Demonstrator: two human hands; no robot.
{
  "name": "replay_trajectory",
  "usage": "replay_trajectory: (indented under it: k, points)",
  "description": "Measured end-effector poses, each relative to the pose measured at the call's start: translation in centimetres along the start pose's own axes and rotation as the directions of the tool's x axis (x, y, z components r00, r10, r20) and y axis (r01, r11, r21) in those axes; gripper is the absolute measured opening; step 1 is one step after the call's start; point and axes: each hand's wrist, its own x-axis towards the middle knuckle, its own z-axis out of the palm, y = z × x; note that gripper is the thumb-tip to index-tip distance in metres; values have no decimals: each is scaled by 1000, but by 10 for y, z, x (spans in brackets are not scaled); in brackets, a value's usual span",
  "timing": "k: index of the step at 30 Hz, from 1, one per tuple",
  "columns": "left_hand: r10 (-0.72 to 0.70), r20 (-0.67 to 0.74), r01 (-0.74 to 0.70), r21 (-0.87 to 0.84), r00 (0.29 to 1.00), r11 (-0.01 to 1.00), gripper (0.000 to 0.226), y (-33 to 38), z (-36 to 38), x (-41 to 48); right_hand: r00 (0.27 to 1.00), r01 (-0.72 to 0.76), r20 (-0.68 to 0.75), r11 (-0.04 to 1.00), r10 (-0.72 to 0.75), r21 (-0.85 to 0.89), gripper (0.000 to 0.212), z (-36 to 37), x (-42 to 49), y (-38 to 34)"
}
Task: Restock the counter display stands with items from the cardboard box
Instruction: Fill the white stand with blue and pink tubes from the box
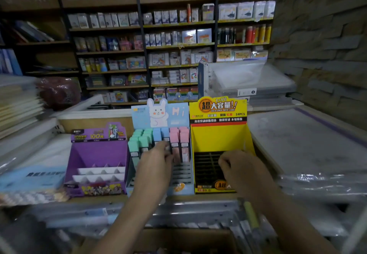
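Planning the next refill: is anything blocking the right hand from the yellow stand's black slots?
Nothing visible does. The right hand is directly over the black slot grid of the yellow stand, and the slots that show look empty.

Both my bare arms reach forward, side by side and apart. My left grip (pixel 158 160) is out in front, back of the hand up, with the fingers (pixel 165 146) stretched ahead and bent a little at the tips. It is blurry, so I cannot tell if they pinch anything. My right grip (pixel 239 167) is a bit nearer to me, its fingers curled down and under. What is inside it is hidden.
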Motion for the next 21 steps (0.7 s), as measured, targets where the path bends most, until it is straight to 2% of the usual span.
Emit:
replay_trajectory:
  k: [2,5,7,10,12,15,18,21]
  points:
    - [71,-55,-72,-3,996,997,32,-1,-10,-12,999,5,-42,999,-3,44,28,-5,-5,-7]
    - [172,-154,-180,-36,973,983,22,-7,-26,-35,970,80,-240,987,-45,142,21,-6,-30,-16]
    - [192,-163,-209,-93,968,973,18,-16,-32,-54,940,147,-337,961,-62,234,15,-2,-54,-21]
    - [215,-142,-240,-193,966,951,16,-35,-32,-88,934,154,-354,943,-42,294,9,15,-91,-27]
    - [185,-95,-202,-238,978,950,18,-52,-23,-113,959,124,-281,927,-21,354,9,37,-113,-27]
    - [62,35,-52,-230,997,972,22,-85,0,-149,998,-62,1,892,69,447,12,79,-140,-24]
    - [-102,233,150,-198,967,969,30,-119,29,-178,955,-263,257,826,150,499,13,127,-158,-18]
    - [-234,392,333,-207,890,920,33,-149,56,-197,883,-403,436,753,171,520,21,169,-165,-15]
